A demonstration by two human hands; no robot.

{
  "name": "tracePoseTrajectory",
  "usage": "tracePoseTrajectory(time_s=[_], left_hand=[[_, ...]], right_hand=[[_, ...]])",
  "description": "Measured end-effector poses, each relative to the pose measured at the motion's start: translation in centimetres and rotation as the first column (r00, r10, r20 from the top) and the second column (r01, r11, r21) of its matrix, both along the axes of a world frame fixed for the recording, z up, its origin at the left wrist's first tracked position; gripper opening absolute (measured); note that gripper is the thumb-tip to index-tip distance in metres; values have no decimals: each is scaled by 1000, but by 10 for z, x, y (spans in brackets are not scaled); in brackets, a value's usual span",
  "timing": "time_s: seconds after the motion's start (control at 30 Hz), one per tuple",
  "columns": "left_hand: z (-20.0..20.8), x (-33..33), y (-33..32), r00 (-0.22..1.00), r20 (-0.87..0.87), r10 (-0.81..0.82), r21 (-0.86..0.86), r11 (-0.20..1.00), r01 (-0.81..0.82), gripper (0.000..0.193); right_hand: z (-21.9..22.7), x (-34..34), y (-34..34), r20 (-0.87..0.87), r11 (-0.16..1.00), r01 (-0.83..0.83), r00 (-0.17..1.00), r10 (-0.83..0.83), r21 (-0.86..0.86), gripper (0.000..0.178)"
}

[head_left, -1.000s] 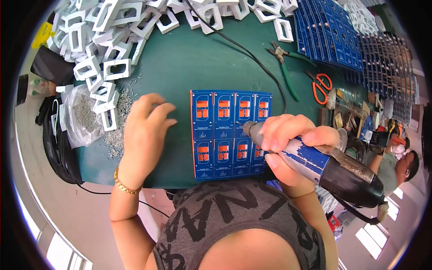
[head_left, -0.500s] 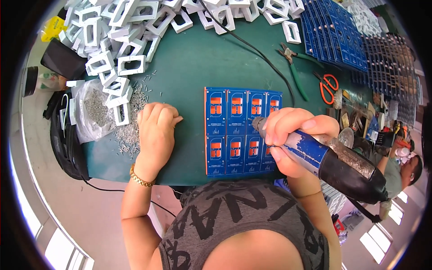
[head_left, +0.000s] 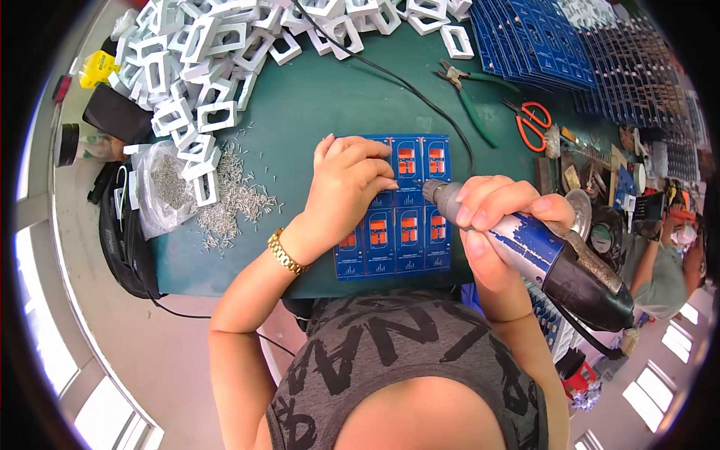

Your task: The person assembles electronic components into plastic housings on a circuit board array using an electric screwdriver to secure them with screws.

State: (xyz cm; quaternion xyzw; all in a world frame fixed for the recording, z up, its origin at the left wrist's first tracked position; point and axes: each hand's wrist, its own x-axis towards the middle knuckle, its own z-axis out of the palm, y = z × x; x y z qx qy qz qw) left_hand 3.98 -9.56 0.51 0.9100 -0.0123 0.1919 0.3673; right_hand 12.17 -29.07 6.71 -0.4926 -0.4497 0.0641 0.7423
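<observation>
A blue circuit board panel [head_left: 395,201] with several rectangular cutouts lies on the green table in front of me, orange showing through the openings. My left hand [head_left: 346,174] rests over its upper left part, fingers bent and drawn together; anything small between them is hidden. My right hand [head_left: 504,214] grips a worn blue and black electric screwdriver [head_left: 526,247]. Its tip points left at the panel's middle, close to my left fingertips; whether it touches the board I cannot tell.
Small screws [head_left: 229,196] lie loose beside an open plastic bag [head_left: 166,187] of more. White plastic frames [head_left: 217,116] are heaped at the back left. Green-handled pliers [head_left: 474,109], red-handled scissors [head_left: 531,127] and stacked blue boards [head_left: 536,41] sit right. A black cable [head_left: 405,82] crosses the table.
My left hand has moved right, from beside the screws onto the panel, with its fingers near the screwdriver tip. The screwdriver stays in my right hand; the whole view has shifted slightly.
</observation>
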Motion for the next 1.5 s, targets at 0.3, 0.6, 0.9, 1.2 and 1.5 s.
tracePoseTrajectory(time_s=[0.3, 0.6, 0.9, 1.2, 1.5], left_hand=[[-2, 5, -8, 1000, -30, -2, 166, 986, 7, 11], [3, 6, -12, 998, -39, 43, 230, 973, -33, 12], [1, 3, -1, 999, -16, -52, 163, 985, 54, 13], [2, 8, 4, 993, -72, -90, 43, 995, 94, 7], [1, 4, 9, 996, -63, -59, 25, 998, 61, 8]], right_hand=[[-6, 5, 1, -95, 999, -19, 995, 22, 33, 65], [-8, 6, 7, -165, 998, 55, 985, -47, 44, 64], [-8, 4, 8, -198, 997, 58, 979, -48, 47, 64], [-11, 4, 9, -190, 999, -4, 982, 13, 44, 64], [-13, 4, 20, -133, 998, -61, 989, 64, 20, 63]])
